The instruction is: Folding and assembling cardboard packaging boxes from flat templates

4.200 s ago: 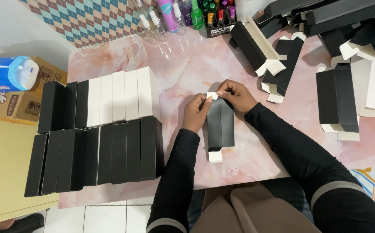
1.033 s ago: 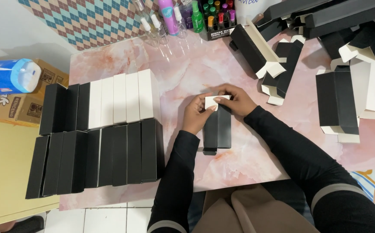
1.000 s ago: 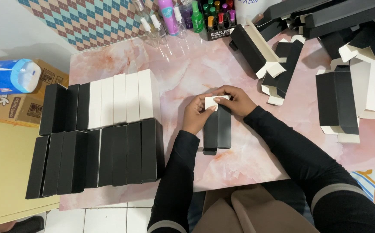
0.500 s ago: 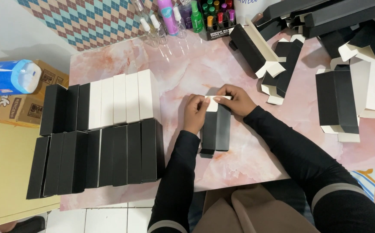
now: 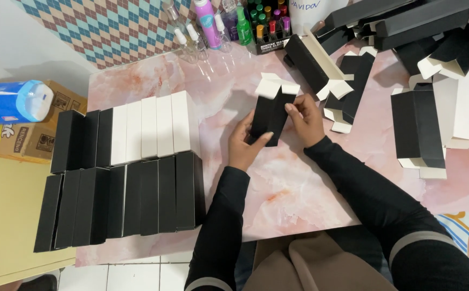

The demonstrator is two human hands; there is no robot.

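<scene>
A tall black box (image 5: 266,116) with white flaps (image 5: 277,86) standing open at its far end is being held just above the pink marble table (image 5: 299,183), near the middle of it. The box is being gripped from both sides: the left hand (image 5: 245,143) is closed around its near left edge, thumb on the front face, and the right hand (image 5: 305,119) is pinching its right edge, fingertips close to the flap end. Both hands are thus narrow and closed on the box.

The box is being judged as light, thin card: stiff along its folded edges, but easily dented on the broad faces and quick to crease at the flaps. Its matte black skin is being judged as not slippery. Hold is best being taken along the long edges, near the corners, where the card is strongest; the flaps are better being handled only by fingertips at their fold lines.

To the left, two rows of finished boxes (image 5: 126,183) are being kept side by side, touching, some turned white side up. At the right, unfolded and half-formed boxes (image 5: 428,124) are lying in a loose heap. Small bottles (image 5: 234,24) are standing at the far edge, and a blue packet (image 5: 13,102) is resting on a brown carton (image 5: 35,140) beside the table.
</scene>
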